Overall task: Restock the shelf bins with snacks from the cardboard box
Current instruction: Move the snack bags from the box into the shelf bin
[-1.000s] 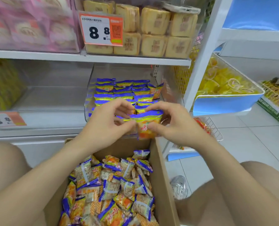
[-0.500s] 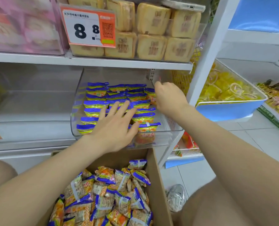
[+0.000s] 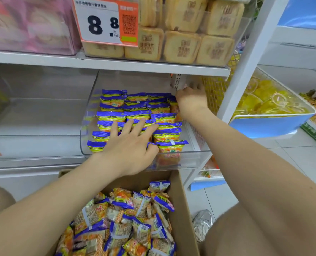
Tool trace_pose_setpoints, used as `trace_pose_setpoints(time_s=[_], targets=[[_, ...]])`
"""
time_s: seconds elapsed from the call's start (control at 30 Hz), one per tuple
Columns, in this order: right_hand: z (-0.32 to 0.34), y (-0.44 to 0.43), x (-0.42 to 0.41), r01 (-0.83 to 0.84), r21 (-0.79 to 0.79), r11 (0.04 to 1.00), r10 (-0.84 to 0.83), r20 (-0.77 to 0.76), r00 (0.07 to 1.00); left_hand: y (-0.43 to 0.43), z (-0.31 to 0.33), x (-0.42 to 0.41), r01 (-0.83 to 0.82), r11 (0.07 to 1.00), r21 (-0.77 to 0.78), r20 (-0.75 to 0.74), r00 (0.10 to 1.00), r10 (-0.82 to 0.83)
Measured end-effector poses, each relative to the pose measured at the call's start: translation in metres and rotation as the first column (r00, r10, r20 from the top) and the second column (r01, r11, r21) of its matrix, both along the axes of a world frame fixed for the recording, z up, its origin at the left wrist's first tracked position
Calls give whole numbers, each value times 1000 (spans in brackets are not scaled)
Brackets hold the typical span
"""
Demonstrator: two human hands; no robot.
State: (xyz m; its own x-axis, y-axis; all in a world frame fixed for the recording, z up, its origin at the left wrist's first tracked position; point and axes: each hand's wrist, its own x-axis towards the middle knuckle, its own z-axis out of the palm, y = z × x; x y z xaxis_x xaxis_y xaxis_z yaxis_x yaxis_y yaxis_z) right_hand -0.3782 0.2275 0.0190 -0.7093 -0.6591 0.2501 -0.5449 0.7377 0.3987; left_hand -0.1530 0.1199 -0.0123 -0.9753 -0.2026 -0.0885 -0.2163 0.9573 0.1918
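A clear plastic shelf bin (image 3: 192,160) holds rows of blue-and-yellow snack packets (image 3: 138,114) standing on edge. My left hand (image 3: 129,154) lies flat on the front rows, its fingers spread and straight, pressing on the packet tops. My right hand (image 3: 190,102) reaches to the bin's back right corner. Its fingers curl out of sight there, so I cannot tell what they hold. Below the bin stands the open cardboard box (image 3: 183,209), with several loose packets (image 3: 127,228) of the same snack piled inside.
The shelf above carries a bin of tan cakes (image 3: 181,47) with a price tag (image 3: 105,23), and pink packets (image 3: 28,24) sit to its left. A white upright (image 3: 245,58) stands to the right, with a blue tray of yellow snacks (image 3: 269,124) beyond. A shoe (image 3: 202,224) rests beside the box.
A second ago both hands held one packet at the bin's front. That packet now stands in the front row, my left hand lies on the rows, and my right hand has reached back.
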Motion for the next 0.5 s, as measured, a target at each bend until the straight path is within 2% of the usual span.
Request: trace_pose_setpoints(time_s=[0.07, 0.27, 0.37, 0.5], targets=[[3, -5, -2, 14, 40, 999, -16, 45, 999, 0, -1, 1, -1, 1000, -1, -2, 1000, 1], [6, -15, -6, 76, -36, 996, -65, 244, 968, 0, -1, 0, 0, 1000, 4, 20, 1000, 0], [2, -9, -6, 49, -71, 996, -23, 332, 943, -1, -1, 1, 3, 1000, 1, 7, 1000, -3], [8, 11, 0, -36, -177, 984, 95, 340, 936, 3, 0, 5, 2, 1000, -24, -78, 997, -4]])
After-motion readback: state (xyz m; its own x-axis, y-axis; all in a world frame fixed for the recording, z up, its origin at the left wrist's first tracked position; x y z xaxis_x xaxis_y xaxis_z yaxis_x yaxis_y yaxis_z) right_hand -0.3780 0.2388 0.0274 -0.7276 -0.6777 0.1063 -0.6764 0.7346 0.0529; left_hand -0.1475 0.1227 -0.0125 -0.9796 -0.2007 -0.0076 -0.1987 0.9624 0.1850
